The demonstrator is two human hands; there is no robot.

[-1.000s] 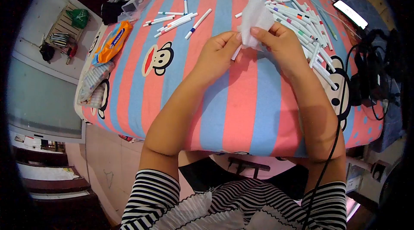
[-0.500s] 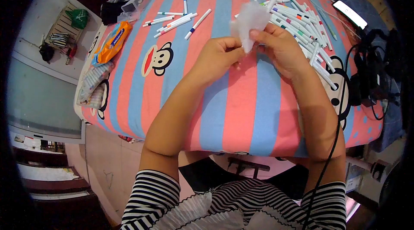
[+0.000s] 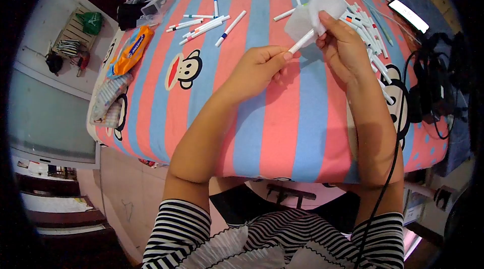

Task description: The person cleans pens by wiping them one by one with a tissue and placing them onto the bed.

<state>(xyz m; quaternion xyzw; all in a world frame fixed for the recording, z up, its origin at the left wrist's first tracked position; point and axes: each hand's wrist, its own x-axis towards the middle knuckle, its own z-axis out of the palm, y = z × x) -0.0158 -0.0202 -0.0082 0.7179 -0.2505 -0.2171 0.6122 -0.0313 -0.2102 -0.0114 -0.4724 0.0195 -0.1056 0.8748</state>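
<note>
My left hand [image 3: 265, 69] is closed on the near end of a white marker pen [image 3: 302, 42], thumb and fingers pinching it. The pen slants up and to the right, its far end going into a white wipe [image 3: 327, 3]. Above and to the right, my right hand [image 3: 342, 42] is closed on the wipe around the pen's far part. The wipe's loose folds spread out beyond my fingers and hide that end of the pen. Both hands are held over the striped bedspread [image 3: 280, 117].
A big pile of white marker pens [image 3: 370, 32] lies behind my right hand. Several more pens [image 3: 204, 28] lie at the left. An orange wipes packet [image 3: 132, 51] rests on the left edge. A phone [image 3: 408, 16] and black cables [image 3: 428, 85] are at the right.
My right hand has moved up and right with the wipe, away from my left hand. More of the pen now shows between the hands, and the wipe has spread wider.
</note>
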